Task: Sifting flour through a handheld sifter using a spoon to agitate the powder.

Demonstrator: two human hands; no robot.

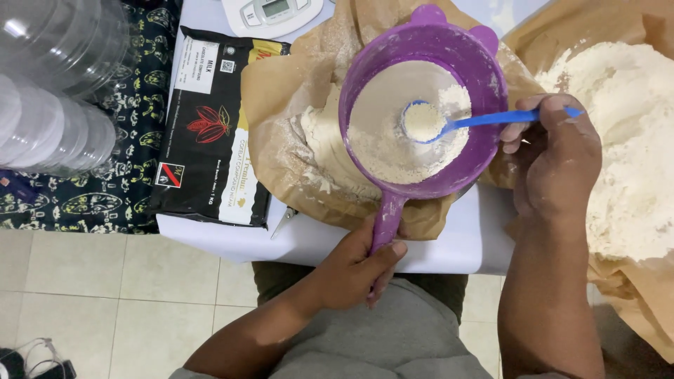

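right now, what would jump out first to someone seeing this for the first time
The purple sieve at centre, partly filled with pale flour, held by its handle in the left hand over brown paper. The right hand holds a blue spoon whose bowl of flour sits inside the sieve. A big flour heap lies at right, and a black chocolate packet at left.

so the sieve (421, 105) sits over the open paper bag (295, 105) on the table (316, 242), spoon (449, 123) inside it, chocolate pack (210, 126) to the left, scale (274, 14) behind, second bag of flour (625, 140) off to the right.
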